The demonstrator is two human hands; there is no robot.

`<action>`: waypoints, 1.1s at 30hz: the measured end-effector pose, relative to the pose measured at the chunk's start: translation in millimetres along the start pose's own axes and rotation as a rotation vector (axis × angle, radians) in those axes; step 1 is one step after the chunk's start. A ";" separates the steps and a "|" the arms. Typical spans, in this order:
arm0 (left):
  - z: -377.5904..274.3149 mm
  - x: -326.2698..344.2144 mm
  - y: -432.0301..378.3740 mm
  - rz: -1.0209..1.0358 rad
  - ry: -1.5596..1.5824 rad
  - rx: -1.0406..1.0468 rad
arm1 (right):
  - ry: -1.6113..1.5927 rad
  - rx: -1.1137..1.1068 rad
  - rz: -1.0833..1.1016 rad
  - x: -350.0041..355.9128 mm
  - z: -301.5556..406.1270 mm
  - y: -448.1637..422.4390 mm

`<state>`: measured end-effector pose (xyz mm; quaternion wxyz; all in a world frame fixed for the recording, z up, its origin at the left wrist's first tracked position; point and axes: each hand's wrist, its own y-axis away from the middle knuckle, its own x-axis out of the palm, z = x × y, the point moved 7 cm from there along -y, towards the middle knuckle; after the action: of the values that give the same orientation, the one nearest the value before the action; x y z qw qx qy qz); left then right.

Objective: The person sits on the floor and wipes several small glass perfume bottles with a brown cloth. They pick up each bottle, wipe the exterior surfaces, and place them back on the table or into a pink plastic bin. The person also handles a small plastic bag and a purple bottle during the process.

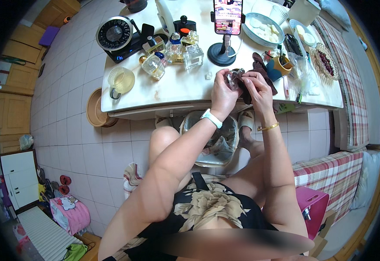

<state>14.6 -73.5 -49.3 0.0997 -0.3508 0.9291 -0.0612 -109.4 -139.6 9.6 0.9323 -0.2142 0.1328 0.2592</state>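
Note:
My left hand [224, 93] grips a small clear glass perfume bottle [231, 81] with a metallic neck, just above the table's front edge. Pinched in the fingers of my right hand [259, 89] is a dark brown cloth [246, 95], pressed against the bottle's side. More of this cloth lies behind the right hand, and fingers hide part of the bottle. A small clear cap [208, 75] rests on the table left of my hands. Farther left stand several glass perfume bottles, among them a square one [193, 56] and a tilted one with a gold cap [153, 67].
On the white table [177, 88] are a phone [228, 16] on a round-based stand, a fan [115, 34], a glass mug [121, 81], a bowl of pale food pieces [264, 30] and a yellow-blue pen holder [278, 68]. A lined waste bin [232, 153] stands between my legs.

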 end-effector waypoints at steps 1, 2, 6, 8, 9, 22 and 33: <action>-2.7 1.8 0.8 0.006 -0.041 -0.032 | 0.064 0.023 0.001 -2.5 -4.7 -0.3; -1.7 7.5 1.1 0.005 -0.039 -0.026 | 0.055 0.092 -0.010 -5.7 -12.8 -0.5; -15.8 14.2 6.8 -0.036 -0.083 0.047 | -0.170 0.270 -0.104 -6.5 -43.3 -0.9; -16.8 17.8 4.7 -0.017 -0.049 0.044 | -0.408 0.380 -0.084 -4.2 -54.5 3.2; -16.2 18.7 4.0 -0.010 -0.032 0.043 | -0.459 0.409 -0.089 -4.4 -54.7 4.1; -25.2 24.9 1.3 0.116 0.014 0.185 | -0.793 0.539 -0.125 -3.7 -86.9 9.1; -14.3 21.9 -9.9 0.162 0.206 0.041 | -0.692 0.427 -0.149 11.6 -42.6 7.4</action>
<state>1.6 -94.8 -36.6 0.0156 -0.2643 0.9583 -0.1075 -109.6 -148.9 -34.2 0.9617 0.0749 -0.1533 0.2145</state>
